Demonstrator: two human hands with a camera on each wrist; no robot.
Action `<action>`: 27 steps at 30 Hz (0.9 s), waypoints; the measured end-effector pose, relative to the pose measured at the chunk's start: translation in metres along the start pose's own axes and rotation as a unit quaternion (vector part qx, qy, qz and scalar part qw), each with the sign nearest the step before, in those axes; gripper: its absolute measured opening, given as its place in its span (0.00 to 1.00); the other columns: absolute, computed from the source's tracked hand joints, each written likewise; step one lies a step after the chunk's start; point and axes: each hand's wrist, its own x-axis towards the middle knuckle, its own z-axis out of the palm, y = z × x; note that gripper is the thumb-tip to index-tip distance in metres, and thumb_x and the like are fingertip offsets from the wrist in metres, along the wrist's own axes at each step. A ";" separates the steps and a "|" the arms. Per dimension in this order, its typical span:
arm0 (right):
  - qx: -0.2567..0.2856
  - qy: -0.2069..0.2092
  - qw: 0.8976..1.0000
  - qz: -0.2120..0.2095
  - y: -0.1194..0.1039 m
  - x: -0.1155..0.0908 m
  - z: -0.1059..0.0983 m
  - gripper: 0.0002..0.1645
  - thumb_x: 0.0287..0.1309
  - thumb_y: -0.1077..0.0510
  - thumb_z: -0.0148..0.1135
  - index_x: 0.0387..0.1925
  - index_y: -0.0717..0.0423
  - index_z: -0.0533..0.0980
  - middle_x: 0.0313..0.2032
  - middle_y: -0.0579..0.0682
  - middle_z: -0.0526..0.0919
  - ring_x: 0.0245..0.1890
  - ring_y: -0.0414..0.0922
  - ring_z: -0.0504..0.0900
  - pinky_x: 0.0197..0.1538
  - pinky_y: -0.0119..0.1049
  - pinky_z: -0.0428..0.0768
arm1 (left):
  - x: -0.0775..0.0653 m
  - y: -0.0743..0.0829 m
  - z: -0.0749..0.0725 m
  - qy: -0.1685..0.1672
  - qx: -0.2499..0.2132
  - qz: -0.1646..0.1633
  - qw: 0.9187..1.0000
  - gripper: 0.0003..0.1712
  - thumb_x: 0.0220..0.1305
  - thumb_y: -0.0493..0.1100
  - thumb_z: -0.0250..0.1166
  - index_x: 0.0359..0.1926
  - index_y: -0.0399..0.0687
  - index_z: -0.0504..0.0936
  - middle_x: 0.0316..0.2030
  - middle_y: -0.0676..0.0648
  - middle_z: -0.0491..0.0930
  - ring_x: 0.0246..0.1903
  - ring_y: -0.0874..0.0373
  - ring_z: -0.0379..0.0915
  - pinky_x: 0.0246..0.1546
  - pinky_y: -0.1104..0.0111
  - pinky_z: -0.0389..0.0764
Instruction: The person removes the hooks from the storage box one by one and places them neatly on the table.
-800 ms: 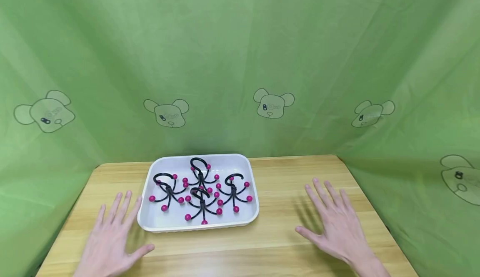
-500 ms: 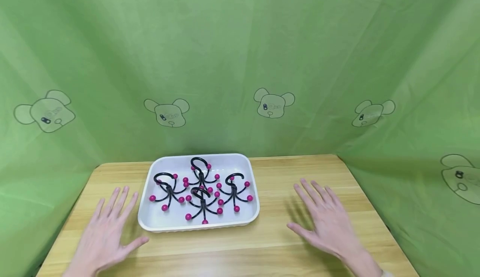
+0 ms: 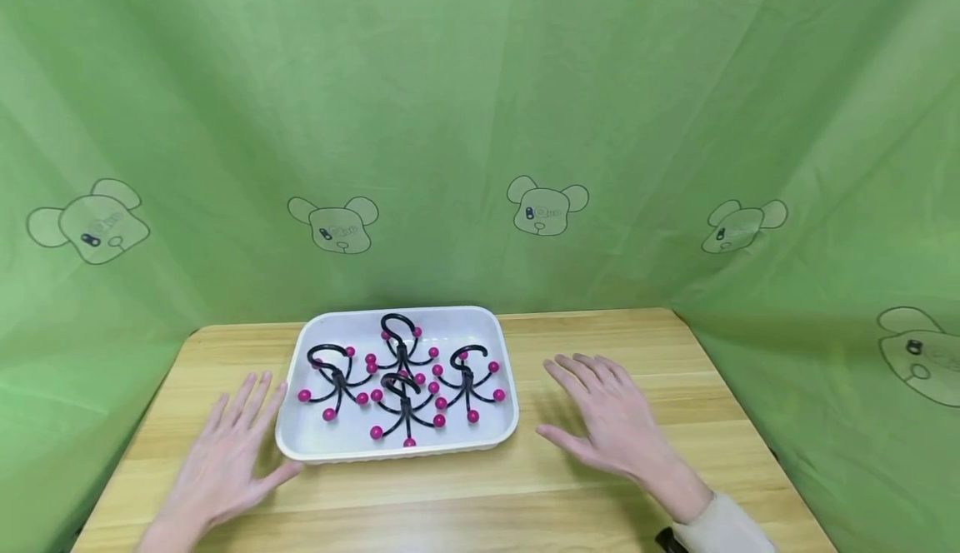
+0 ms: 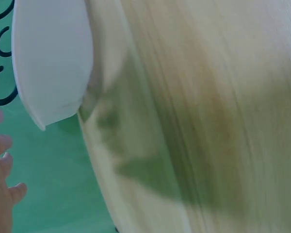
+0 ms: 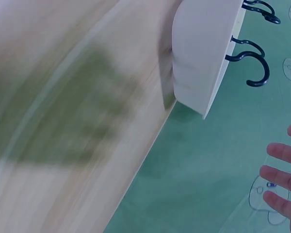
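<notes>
Green cloth (image 3: 442,103) backs wooden desk (image 3: 465,499); white tray (image 3: 309,430) on it holds four black hooks (image 3: 406,410) with pink ball tips (image 3: 472,416), curved ends poking above rim. Left hand (image 3: 225,463) spread, holding nothing, just beside tray's left side; right hand (image 3: 611,417), fingers extended, also holding nothing, right of tray.

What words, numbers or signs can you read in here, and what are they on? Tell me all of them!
Nothing reads clearly.
Black-outlined, round-eared cartoon faces on the green cloth curtain: faint letters, too small and blurred to read.
Shallow white rectangular tray: no writing seen.
Black curved hooks with pink balls: none seen.
Pale wooden table: none seen.
</notes>
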 end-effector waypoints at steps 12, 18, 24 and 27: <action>0.001 0.037 0.998 -0.055 -0.007 0.029 0.021 0.50 0.72 0.19 0.34 0.61 0.52 0.81 0.51 0.52 0.90 0.52 0.53 0.86 0.58 0.51 0.85 | -0.001 0.002 0.025 -0.017 0.012 -0.006 1.000 0.66 0.57 0.78 0.64 0.82 0.41 0.57 0.84 0.38 0.49 0.85 0.60 0.19 0.83 0.65 0.18; 0.008 0.045 0.997 -0.067 -0.008 0.042 0.030 0.48 0.73 0.20 0.35 0.60 0.51 0.82 0.48 0.51 0.91 0.48 0.50 0.88 0.51 0.47 0.88 | 0.000 0.001 0.030 -0.022 0.009 -0.008 1.000 0.66 0.58 0.78 0.63 0.83 0.42 0.55 0.85 0.39 0.46 0.86 0.54 0.25 0.83 0.66 0.17; 0.017 0.013 0.998 -0.062 -0.007 0.056 0.036 0.39 0.66 0.25 0.57 0.61 0.48 0.82 0.48 0.49 0.90 0.48 0.50 0.88 0.52 0.47 0.89 | -0.001 0.002 0.031 -0.016 0.005 -0.004 1.000 0.65 0.61 0.81 0.59 0.83 0.42 0.55 0.86 0.42 0.44 0.87 0.52 0.29 0.83 0.68 0.18; 0.019 -0.001 0.998 -0.063 -0.007 0.064 0.039 0.39 0.66 0.25 0.58 0.62 0.48 0.82 0.48 0.49 0.90 0.47 0.49 0.88 0.52 0.46 0.89 | -0.001 0.003 0.030 -0.016 0.003 -0.006 1.000 0.65 0.62 0.82 0.56 0.83 0.42 0.54 0.85 0.41 0.45 0.86 0.57 0.23 0.83 0.68 0.18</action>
